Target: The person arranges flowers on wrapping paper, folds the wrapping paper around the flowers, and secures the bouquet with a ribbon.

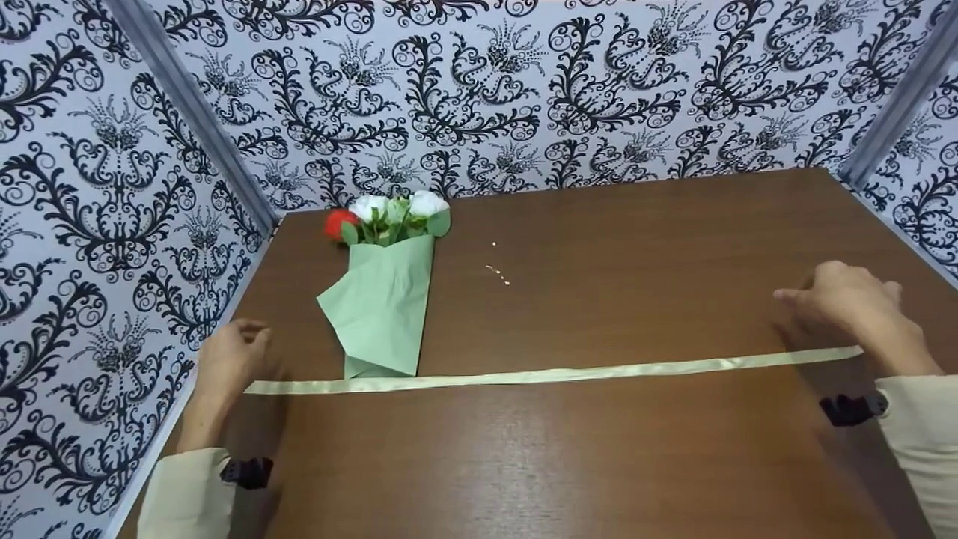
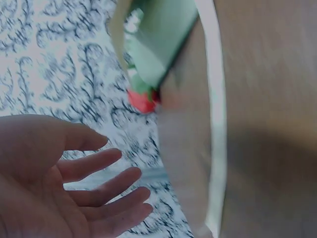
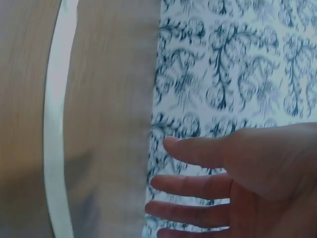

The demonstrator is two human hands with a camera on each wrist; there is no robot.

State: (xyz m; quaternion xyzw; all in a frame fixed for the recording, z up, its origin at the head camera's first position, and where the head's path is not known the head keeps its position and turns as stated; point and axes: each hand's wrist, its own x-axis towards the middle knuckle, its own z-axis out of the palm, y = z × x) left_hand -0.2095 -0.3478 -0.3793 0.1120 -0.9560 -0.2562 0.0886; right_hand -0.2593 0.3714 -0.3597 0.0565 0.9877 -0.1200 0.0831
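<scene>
A pale cream ribbon [image 1: 554, 376] lies stretched across the brown table, nearly straight from left to right. My left hand [image 1: 230, 359] hovers near the ribbon's left end; the left wrist view shows its fingers [image 2: 111, 191] spread and holding nothing. Past the ribbon's right end is my right hand [image 1: 849, 299], its fingers [image 3: 190, 186] apart and bare in the right wrist view. A bouquet [image 1: 385, 307] wrapped in light green paper lies behind the ribbon at the left, its lower end at the ribbon's edge. White flowers [image 1: 426, 203] and a red flower [image 1: 342, 223] stick out at its top.
The brown wooden table [image 1: 636, 254] meets patterned black-and-white walls [image 1: 479, 97] at the back and both sides. A few small bright specks [image 1: 498, 275] show on the tabletop right of the bouquet. Dark wrist cameras [image 1: 248, 473] sit at both cuffs.
</scene>
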